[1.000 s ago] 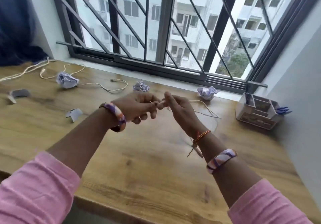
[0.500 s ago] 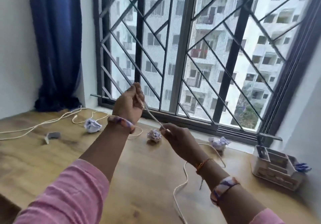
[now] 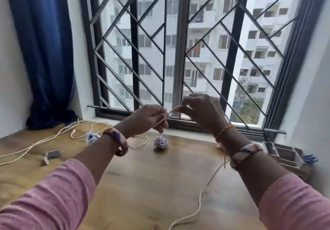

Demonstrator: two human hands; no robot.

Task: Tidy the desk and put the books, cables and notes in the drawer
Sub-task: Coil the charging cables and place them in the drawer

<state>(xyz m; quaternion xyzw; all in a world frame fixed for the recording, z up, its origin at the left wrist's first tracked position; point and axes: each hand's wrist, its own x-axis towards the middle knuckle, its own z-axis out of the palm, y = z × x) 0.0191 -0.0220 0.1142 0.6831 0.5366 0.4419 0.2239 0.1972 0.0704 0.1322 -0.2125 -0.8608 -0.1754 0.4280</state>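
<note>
Both hands are raised above the desk (image 3: 160, 185) in front of the window (image 3: 178, 51). The left hand (image 3: 148, 118) has its fingers curled round a thin cream cable (image 3: 200, 201), and the right hand (image 3: 201, 112) pinches the same cable between thumb and fingertips, so a short stretch runs between the two fists. From the right hand the cable drops past the wrist and trails over the desk toward 5 o'clock.

At 3 o'clock a desk organiser (image 3: 285, 156) stands against the wall; its compartments look dark and their contents cannot be made out, though something blue (image 3: 309, 158) shows just beside it. No writing is readable anywhere.

A crumpled paper ball (image 3: 161, 141) lies at the centre of the desk, another paper ball (image 3: 92, 137) toward 10 o'clock. A second cable (image 3: 44, 140) sprawls at 9 o'clock, near a small grey object (image 3: 52, 155). A blue curtain (image 3: 42, 51) hangs at 10 o'clock.
</note>
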